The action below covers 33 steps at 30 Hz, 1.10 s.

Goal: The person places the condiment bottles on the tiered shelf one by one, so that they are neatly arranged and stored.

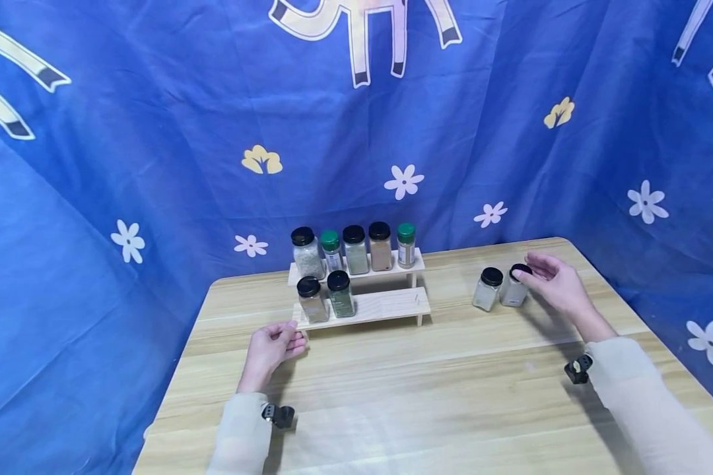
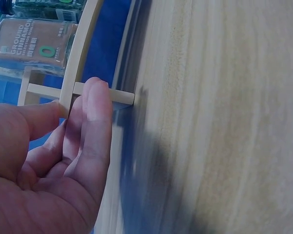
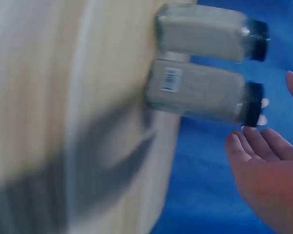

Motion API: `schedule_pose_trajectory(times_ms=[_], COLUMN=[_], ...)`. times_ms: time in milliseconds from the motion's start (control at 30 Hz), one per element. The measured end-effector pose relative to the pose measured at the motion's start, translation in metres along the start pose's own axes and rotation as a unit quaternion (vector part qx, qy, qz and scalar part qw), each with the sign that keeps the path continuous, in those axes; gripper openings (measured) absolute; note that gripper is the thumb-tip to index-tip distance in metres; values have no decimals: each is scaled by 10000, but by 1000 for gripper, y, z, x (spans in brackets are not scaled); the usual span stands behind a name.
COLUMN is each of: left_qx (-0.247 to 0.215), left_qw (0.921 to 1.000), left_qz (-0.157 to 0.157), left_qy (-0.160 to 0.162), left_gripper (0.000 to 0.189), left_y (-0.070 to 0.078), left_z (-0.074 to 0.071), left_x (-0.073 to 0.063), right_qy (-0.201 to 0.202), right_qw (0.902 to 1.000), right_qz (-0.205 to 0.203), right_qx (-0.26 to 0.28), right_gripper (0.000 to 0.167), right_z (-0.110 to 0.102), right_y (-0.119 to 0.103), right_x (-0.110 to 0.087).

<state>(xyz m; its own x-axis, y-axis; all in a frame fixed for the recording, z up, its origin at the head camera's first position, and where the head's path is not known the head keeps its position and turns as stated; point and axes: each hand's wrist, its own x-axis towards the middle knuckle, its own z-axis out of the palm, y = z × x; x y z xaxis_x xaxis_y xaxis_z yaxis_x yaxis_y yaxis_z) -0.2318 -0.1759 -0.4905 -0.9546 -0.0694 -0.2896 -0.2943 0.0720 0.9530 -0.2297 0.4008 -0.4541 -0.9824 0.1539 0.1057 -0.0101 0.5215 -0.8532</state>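
My left hand [image 1: 271, 349] pinches the left end of the low tier of a two-tier wooden spice rack [image 1: 392, 303], thumb on top and fingers beneath. On that tier stand a ground cinnamon jar [image 2: 34, 44] and a jar of green herbs [image 1: 341, 297], both black-capped. My right hand [image 1: 555, 287] is at the cap of a spice jar [image 3: 197, 92] with pale grey contents and a barcode label. Its thumb and fingers are spread around the cap, with a gap showing in the right wrist view. Close beside stands a second pale jar [image 3: 205, 31], also black-capped.
The rack's upper tier holds several jars, among them a large black-capped jar [image 1: 307, 254] and a green-capped jar [image 1: 407, 245]. All stands on a light wooden table [image 1: 392, 396]. A blue patterned cloth [image 1: 344, 145] hangs behind and at both sides.
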Motion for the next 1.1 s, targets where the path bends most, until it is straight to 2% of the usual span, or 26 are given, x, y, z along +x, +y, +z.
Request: schedule_pose_trajectory(times_ms=[167,333,567,800,967,1100], left_qx=[-21,-2,13,16,25,11], left_qw=[10000,10000,10000,10000,10000,9999], left_qz=[-13,0,-24,-65,-85,-116], left_qy=[-22,-36,-18,-19,-1,8], left_gripper=[43,42,43,42,41,41], left_y=[0,1,2,2,1,1], left_z=[2,3,3,0,0,-2], left_x=[-1,-4,-3,1,0,0], right_qy=[-262,-270,-424,-262,-150,-11], right_qw=[9992,9986,9981,9987,9994,9995], right_qz=[287,283,294,281,313,320], right_qx=[124,349,348,324,-1,-52], right_gripper=[74,68,70,60,64,67], right_z=[9,18,23,22,20,14], right_y=[21,34,40,45,46,40], right_x=[0,0,-3,-7,-10,-11])
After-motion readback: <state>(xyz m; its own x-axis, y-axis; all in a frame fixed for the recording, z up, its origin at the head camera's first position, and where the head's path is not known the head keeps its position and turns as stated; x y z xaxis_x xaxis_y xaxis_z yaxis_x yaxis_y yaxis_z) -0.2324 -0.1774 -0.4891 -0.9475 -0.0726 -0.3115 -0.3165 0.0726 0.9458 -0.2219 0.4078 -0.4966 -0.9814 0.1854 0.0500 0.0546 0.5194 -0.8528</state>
